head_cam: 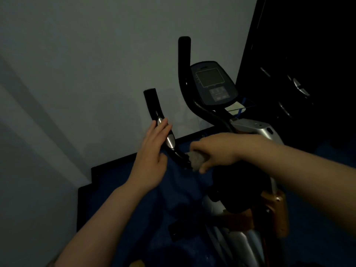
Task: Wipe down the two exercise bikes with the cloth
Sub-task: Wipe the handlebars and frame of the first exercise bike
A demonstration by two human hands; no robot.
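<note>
Cloth (195,160), grey and bunched, sits in the closed right hand (215,151), pressed around the low end of the left handlebar (169,139). That bar runs up and away to the left from there, toward the wall. The left hand (152,151) is open, its fingers (163,128) laid flat alongside the bar's silver patch, nearer the bar's unwiped upper stretch. The bike (250,189) stands on blue floor.

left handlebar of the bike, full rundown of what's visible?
The left handlebar is a curved black bar rising up and left, ending in a matte, foam-like grip. A shiny metal sensor plate sits mid-bar. The left hand lies open against it, fingers flat by the plate. Lower down, the right hand presses a grey cloth around the bar. Lighting is dim; fine detail is lost.
</note>
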